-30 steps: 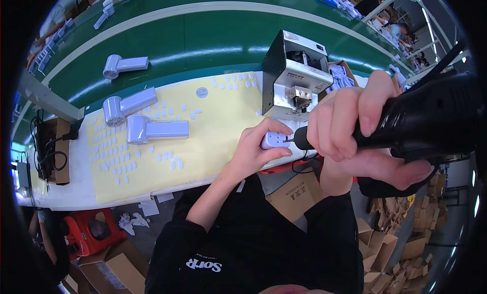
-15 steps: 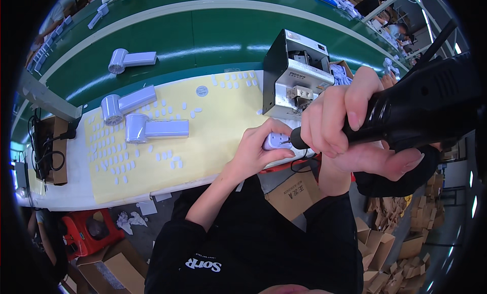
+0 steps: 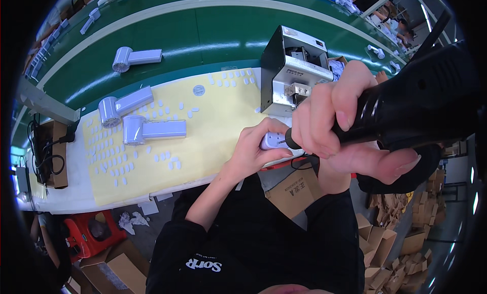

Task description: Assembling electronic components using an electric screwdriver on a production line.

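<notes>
My left hand [image 3: 252,148] is closed around a small pale lavender plastic housing [image 3: 272,139] with round holes in its end, held over the front edge of the table. My right hand [image 3: 329,119] grips a black electric screwdriver [image 3: 416,104] lying almost level. Its bit points left into the holed end of the housing; whether a screw sits on the tip is too small to tell. Left of my hands, two lavender handheld fans [image 3: 162,129] with round heads lie on a yellow sheet [image 3: 213,121].
Behind my hands stands a metal screw feeder [image 3: 299,71]. Many small white oval pieces [image 3: 109,153] dot the sheet. Another handheld fan [image 3: 144,57] lies on the green conveyor [image 3: 218,33]. A cardboard box with cables [image 3: 60,157] sits at left; a red stool [image 3: 94,233] stands below.
The screwdriver has shifted slightly left, its bit closer into the housing. Both hands keep their grip. The fan on the conveyor has moved a little to the right.
</notes>
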The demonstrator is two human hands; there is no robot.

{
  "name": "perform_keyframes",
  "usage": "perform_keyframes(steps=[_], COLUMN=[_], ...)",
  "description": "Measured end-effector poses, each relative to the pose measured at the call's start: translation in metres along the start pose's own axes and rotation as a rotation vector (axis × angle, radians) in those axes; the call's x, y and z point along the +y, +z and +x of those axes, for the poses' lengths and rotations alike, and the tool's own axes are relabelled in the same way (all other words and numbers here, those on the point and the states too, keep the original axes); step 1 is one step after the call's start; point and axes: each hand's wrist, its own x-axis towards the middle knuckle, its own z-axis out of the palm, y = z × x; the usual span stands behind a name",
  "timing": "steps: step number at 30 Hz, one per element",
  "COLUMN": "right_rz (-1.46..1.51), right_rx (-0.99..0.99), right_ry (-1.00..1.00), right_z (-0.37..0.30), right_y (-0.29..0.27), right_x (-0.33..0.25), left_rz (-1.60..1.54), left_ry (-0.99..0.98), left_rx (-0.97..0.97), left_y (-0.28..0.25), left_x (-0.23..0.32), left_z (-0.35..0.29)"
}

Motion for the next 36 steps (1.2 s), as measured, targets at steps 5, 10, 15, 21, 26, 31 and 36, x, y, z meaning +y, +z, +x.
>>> perform_keyframes(steps=[5,10,15,21,26,31,36], right_rz=[0.01,-0.178,-0.101,-0.022,0.084,0.015,0.002], right_rx=[-0.033,0.515,0.577,0.559,0.53,0.511,0.502], right_ry=[0.026,0.059,0.035,-0.032,-0.132,-0.103,-0.133], right_z=[0.0,0.004,0.004,0.002,-0.001,-0.003,-0.006], right_y=[0.0,0.039,0.044,0.043,0.042,0.041,0.039], right_x=[-0.003,0.003,0.001,0.009,0.015,0.013,0.011], left_rz=[0.064,0.048,0.082,0.015,0.001,0.046,0.024], left_ry=[0.035,-0.001,0.025,-0.046,-0.016,-0.016,-0.026], left_rx=[-0.045,-0.004,0.041,0.076,0.148,0.164,0.138], left_y=[0.002,0.001,0.005,0.007,0.011,0.013,0.012], left_x=[-0.003,-0.012,-0.007,-0.001,0.005,0.002,-0.005], left_z=[-0.003,-0.01,-0.007,-0.008,-0.006,-0.008,-0.008])
